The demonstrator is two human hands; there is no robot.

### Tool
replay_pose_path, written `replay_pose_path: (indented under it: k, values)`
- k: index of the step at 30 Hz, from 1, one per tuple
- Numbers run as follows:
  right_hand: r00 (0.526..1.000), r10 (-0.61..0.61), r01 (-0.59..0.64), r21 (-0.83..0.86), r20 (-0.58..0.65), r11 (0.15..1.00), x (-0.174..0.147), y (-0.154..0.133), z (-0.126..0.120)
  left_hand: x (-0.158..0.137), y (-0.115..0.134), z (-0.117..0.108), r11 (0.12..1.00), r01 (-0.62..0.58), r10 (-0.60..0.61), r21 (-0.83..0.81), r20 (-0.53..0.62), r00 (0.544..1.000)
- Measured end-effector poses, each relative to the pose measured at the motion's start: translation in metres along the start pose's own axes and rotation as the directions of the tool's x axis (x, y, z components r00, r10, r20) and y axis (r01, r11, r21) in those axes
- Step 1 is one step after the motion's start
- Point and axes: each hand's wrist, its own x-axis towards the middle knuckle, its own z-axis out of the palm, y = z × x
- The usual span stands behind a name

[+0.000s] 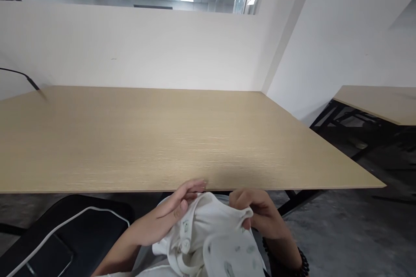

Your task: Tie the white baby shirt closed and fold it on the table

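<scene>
A soft white baby garment (pixel 218 220) with small green prints and a round snap button lies bunched at the bottom middle, in my lap just below the table edge. My left hand (pixel 173 214) rests flat against its left side, fingers stretched out and their tips near the table edge. On the other side, my right hand (pixel 256 212) pinches a corner of the cloth between thumb and bent fingers. The lower part of the garment runs out of view at the bottom. A dark beaded bracelet (pixel 304 262) circles my right wrist.
A wide wooden table (pixel 182 138) stretches ahead to a white wall (pixel 146 47) with a window above. A black chair (pixel 74 233) with a white cable (pixel 65 220) stands at lower left. A second table (pixel 380 101) is at right. A thin black rod (pixel 31 81) reaches in from the left.
</scene>
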Motion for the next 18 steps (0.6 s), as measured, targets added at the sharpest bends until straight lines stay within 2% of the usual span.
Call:
replay_pose_path:
  k: [4, 10, 12, 15, 16, 17, 18]
  values:
    - [0.993, -0.107, 0.105, 0.051, 0.05, 0.993, 0.01, -0.021, 0.002, -0.004, 0.001, -0.001, 0.987, 0.153, -0.156, 0.045, 0.063, 0.986]
    - [0.981, -0.189, 0.188, 0.029, 0.051, 0.982, 0.033, -0.059, -0.003, 0.003, 0.019, -0.009, 0.981, 0.179, -0.171, -0.081, 0.096, 0.981]
    - [0.983, -0.182, 0.182, -0.01, -0.039, 0.983, 0.043, -0.069, -0.001, 0.008, 0.026, -0.011, 0.971, 0.204, -0.179, -0.123, 0.188, 0.966]
    - [0.966, -0.115, 0.084, -0.136, -0.234, 0.987, 0.06, -0.08, 0.0, 0.018, 0.03, -0.013, 0.954, 0.254, -0.165, -0.157, 0.43, 0.888]
    - [0.955, -0.102, 0.054, -0.175, -0.278, 0.983, 0.065, -0.083, -0.001, 0.022, 0.031, -0.013, 0.963, 0.238, -0.153, -0.124, 0.472, 0.868]
    - [0.948, -0.099, 0.035, -0.209, -0.303, 0.977, 0.07, -0.085, -0.003, 0.027, 0.032, -0.013, 0.98, 0.191, -0.138, -0.065, 0.475, 0.869]
    - [0.947, -0.097, 0.021, -0.242, -0.307, 0.97, 0.074, -0.087, -0.004, 0.032, 0.033, -0.013, 0.993, 0.115, -0.109, 0.012, 0.441, 0.891]
